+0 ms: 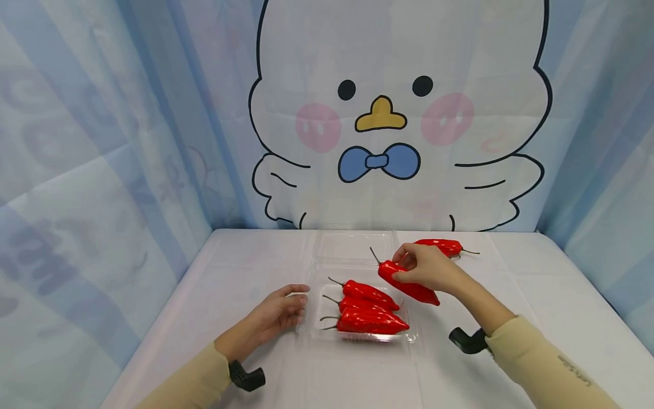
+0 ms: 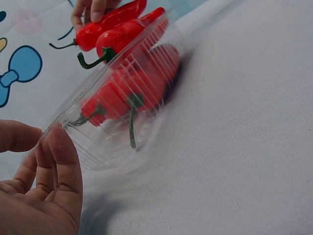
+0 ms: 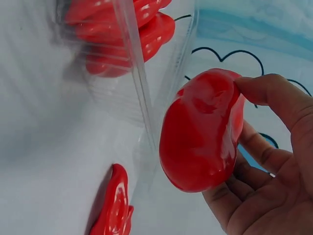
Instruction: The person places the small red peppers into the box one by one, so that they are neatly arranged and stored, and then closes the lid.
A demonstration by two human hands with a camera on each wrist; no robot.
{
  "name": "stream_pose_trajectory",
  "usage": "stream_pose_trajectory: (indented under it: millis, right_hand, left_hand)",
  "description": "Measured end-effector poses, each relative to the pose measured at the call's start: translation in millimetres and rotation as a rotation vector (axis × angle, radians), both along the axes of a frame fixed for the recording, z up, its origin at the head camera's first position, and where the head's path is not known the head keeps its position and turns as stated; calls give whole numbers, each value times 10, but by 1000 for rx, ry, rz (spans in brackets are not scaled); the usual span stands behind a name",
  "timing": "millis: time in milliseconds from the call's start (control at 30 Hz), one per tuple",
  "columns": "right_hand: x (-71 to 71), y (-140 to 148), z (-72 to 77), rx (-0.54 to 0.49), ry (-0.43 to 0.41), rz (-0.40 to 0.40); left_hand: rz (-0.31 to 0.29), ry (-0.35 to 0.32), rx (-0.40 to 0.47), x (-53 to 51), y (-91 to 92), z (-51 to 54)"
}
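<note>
"Right hand [image 1: 426,267] is pinching one red pepper [image 1: 411,288] across the body, thumb and fingers standing apart only by its thickness."

"And the left hand [image 1: 278,312]?"

"It is holding the rim of the tray [image 2: 100,152] at the left, thumb and fingertips nearly meeting on the thin edge."

"Specify the pepper's surface and form."

"Its skin is shining, smooth and glossy. The body is swelling near the stem [image 1: 374,255], which is thin and slightly curved, and narrowing to a point at the other end."

"Where is it positioned?"

"It is hanging beside the tray's right rear corner, stem pointing up and left. I am not able to tell whether it is touching the rim."

"Container details?"

"Clear, plastic-looking walls, ribbed. Its transparent lid [image 1: 355,247] is lying folded back behind it."

"Contents?"

"At least three peppers [image 1: 372,321] are lying in it side by side, partly overlapping, stems pointing left. One more pepper [image 1: 444,246] is lying behind the right hand on the white cloth [image 1: 245,267], which is showing a fine weave."
</note>
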State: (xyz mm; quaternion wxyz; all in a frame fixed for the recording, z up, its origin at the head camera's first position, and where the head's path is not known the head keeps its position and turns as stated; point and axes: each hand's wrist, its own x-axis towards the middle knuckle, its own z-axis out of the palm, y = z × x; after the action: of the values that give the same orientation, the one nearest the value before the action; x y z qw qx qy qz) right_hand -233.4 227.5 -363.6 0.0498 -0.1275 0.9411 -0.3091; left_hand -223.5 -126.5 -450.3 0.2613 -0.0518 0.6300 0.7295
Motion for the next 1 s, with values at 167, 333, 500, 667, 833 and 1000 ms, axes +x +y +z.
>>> stream_pose_trajectory:
  millis: [167, 333, 500, 667, 833, 1000]
  right_hand:
    - [-2, -92, -4, -14, 1, 23]
    - [-3, -179, -8, -36, -10, 32]
    - [-18, -243, -35, -74, -25, 41]
    - [-32, -295, -95, -113, -23, 77]
    - [-24, -351, -142, -133, -43, 78]
    - [0, -413, -190, -131, -55, 81]
  left_hand:
    - [1, -4, 5, -1, -3, 6]
    - [2, -9, 9, -3, -6, 9]
    - [-2, -9, 13, -8, -6, 3]
    - [-9, -4, 22, -13, -8, -9]
    - [-3, -9, 20, -18, -7, -15]
    - [-4, -5, 19, -10, -5, -8]
